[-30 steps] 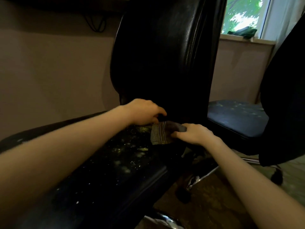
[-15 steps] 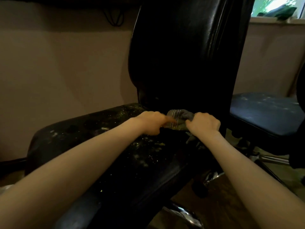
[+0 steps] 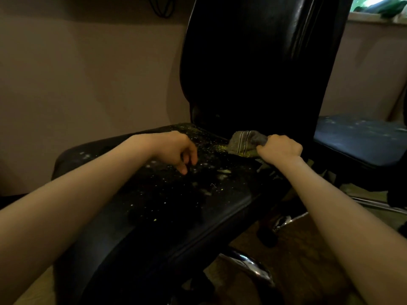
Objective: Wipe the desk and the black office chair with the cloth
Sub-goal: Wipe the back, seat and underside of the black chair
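Chair: the black office chair (image 3: 253, 62), tall-backed and of glossy leather-like material, fills the middle of the view. Its backrest shows no dirt that I can make out in the dim light.
Seat: the wide black padded seat (image 3: 176, 205) carries pale smudges and scattered specks over most of its top, so by my reading the chair is only begun.
Desk: not in view, so whether it is wiped cannot be told.
Left hand: the left hand (image 3: 176, 148) hovers just over the middle of the seat, fingers loosely curled, holding nothing.
Right hand: the right hand (image 3: 279, 148) is clenched round the cloth at the rear right of the seat.
Cloth: the crumpled grey cloth (image 3: 244, 140) with dark stripes lies on the seat where it meets the backrest.
Specks: yellow-green crumbs (image 3: 218, 147) are heaped against the cloth's left edge; they look gathered, not yet removed.
Wall: a plain beige wall (image 3: 88, 84) stands behind.
Second chair: a dusty blue-seated chair (image 3: 361, 142) stands close on the right and may crowd strokes off that side.
Base: the curved chrome chair leg (image 3: 248, 263) shows below, over a brown floor.
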`<act>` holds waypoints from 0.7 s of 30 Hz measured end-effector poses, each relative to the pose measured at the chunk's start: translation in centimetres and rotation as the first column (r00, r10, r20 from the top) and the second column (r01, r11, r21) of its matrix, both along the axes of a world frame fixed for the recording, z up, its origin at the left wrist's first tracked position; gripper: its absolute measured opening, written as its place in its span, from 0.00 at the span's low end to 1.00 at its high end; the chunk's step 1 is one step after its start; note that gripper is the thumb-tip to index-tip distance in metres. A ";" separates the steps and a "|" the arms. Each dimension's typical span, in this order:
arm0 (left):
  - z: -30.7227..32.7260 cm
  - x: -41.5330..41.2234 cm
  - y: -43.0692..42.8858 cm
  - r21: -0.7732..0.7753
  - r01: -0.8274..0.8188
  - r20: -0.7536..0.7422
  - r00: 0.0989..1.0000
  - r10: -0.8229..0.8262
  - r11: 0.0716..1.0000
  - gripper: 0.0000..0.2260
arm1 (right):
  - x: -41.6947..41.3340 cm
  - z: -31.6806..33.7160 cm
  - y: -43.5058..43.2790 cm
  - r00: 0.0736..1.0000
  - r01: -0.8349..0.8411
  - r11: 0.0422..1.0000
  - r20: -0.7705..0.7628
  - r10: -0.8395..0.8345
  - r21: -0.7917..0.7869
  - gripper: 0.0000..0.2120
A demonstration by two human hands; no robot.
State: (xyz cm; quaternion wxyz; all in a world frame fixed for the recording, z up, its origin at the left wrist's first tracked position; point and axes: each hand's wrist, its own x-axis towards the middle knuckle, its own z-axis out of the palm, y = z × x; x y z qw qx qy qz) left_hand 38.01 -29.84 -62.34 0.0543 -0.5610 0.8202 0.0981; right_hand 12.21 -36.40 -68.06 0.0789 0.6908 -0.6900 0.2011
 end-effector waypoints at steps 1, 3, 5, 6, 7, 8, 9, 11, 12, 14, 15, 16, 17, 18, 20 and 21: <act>0.2 0.9 0.7 0.042 -0.029 -0.027 0.999 0.030 0.999 0.12 | 0.0 0.0 0.1 1.000 0.014 1.000 0.000 -0.014 -0.008 0.19; 0.4 3.0 2.1 0.084 -0.072 -0.049 0.996 0.076 0.994 0.11 | 0.5 0.0 0.5 0.999 0.035 0.999 -0.018 -0.035 -0.022 0.19; 0.0 4.1 2.9 0.084 -0.104 -0.039 0.993 0.107 0.991 0.10 | 0.9 0.2 1.2 0.999 0.031 0.999 -0.042 -0.032 -0.014 0.19; -0.5 4.3 3.0 0.085 -0.110 -0.029 0.993 0.113 0.990 0.10 | 1.2 0.4 1.5 0.999 0.023 1.000 -0.048 -0.023 0.000 0.19; -1.0 4.4 2.9 0.087 -0.104 -0.017 0.994 0.106 0.991 0.10 | 1.7 0.5 1.9 0.998 0.018 1.000 -0.056 -0.017 0.015 0.19; -1.4 4.4 2.8 0.091 -0.088 -0.005 0.996 0.089 0.992 0.11 | 2.4 0.5 2.4 0.997 0.021 1.000 -0.069 -0.020 0.021 0.19; -1.6 4.3 2.7 0.088 -0.070 0.002 0.998 0.070 0.994 0.11 | 3.3 0.7 3.2 0.996 0.027 0.999 -0.086 -0.025 0.023 0.19; -1.8 4.3 2.6 0.066 -0.053 0.002 0.999 0.053 0.996 0.13 | 5.3 1.1 4.6 0.996 0.011 1.000 -0.094 -0.009 0.028 0.19; -1.8 4.3 2.7 0.065 -0.048 -0.002 0.999 0.048 0.997 0.13 | 6.3 1.2 5.3 0.997 -0.013 0.999 -0.081 0.017 0.048 0.19; -1.8 4.4 2.8 0.075 -0.036 -0.007 0.999 0.037 0.996 0.13 | 8.2 1.5 6.6 0.993 -0.109 0.987 -0.023 0.113 0.115 0.19; -1.8 4.4 2.8 0.078 -0.031 -0.004 0.999 0.032 0.996 0.12 | 9.1 1.6 7.0 0.988 -0.157 0.977 0.011 0.157 0.145 0.18; -1.7 4.4 2.8 0.078 -0.027 -0.003 1.000 0.027 0.997 0.12 | 9.7 1.7 7.2 0.982 -0.189 0.967 0.038 0.185 0.170 0.17; -1.7 4.5 3.0 0.078 -0.025 -0.005 1.000 0.025 0.997 0.12 | 10.2 1.8 7.4 0.979 -0.204 0.961 0.059 0.196 0.188 0.16; -1.6 4.5 3.0 0.078 -0.024 -0.010 1.000 0.025 0.997 0.12 | 10.3 2.0 7.5 0.978 -0.206 0.959 0.081 0.193 0.196 0.16; -1.6 4.6 3.1 0.075 -0.026 -0.020 0.999 0.027 0.997 0.12 | 9.7 2.5 7.3 0.980 -0.169 0.975 0.128 0.151 0.147 0.19; -1.7 4.7 3.1 0.072 -0.027 -0.025 0.999 0.029 0.997 0.12 | 9.0 2.8 7.1 0.985 -0.127 0.989 0.125 0.117 0.079 0.20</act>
